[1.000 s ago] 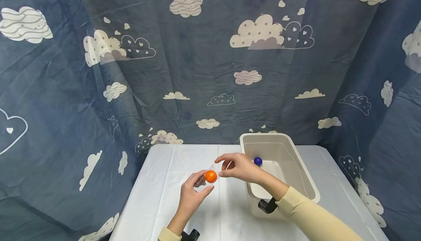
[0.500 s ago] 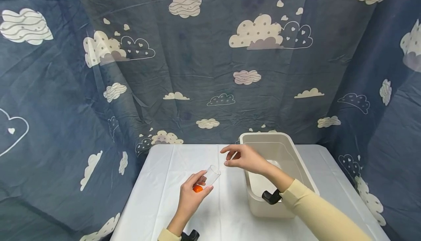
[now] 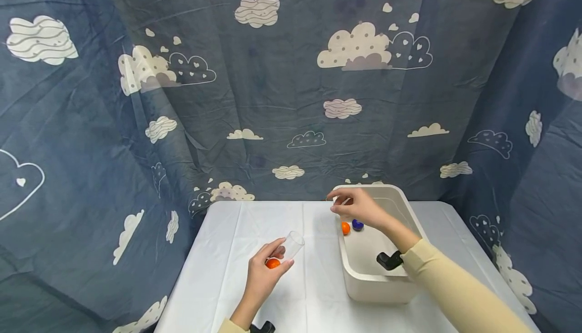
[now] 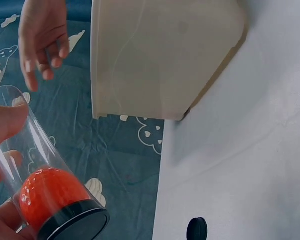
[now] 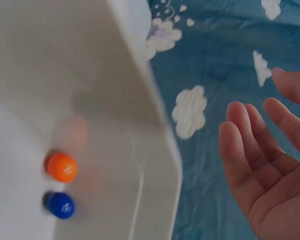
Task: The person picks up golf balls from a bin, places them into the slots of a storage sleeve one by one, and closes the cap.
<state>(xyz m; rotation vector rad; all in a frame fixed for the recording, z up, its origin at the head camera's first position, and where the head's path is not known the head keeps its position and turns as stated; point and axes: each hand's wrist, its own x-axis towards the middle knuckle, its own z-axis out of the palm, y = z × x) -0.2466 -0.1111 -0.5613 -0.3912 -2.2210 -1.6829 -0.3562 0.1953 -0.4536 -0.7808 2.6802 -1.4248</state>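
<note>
My left hand (image 3: 265, 275) grips a clear tube (image 3: 293, 245), tilted with its mouth up and to the right. Inside it, low down, sits an orange ball (image 4: 52, 195). A black cap (image 4: 75, 224) closes the tube's lower end in the left wrist view. Above the left rim of a beige bin (image 3: 379, 278) hovers my right hand (image 3: 361, 207), holding nothing, its fingers loosely bent. On the bin floor lie a second orange ball (image 5: 62, 167) and a blue ball (image 5: 60, 205), close together near the left wall.
The bin stands on the right half of a white-covered table (image 3: 245, 222). Dark cloth (image 3: 273, 80) with cloud prints hangs behind and at both sides. A small black round thing (image 4: 196, 229) shows low in the left wrist view.
The orange ball at the tube's mouth has dropped down inside the tube. My right hand has let go and moved right and away, over the bin's rim. The left hand stays nearly still.
</note>
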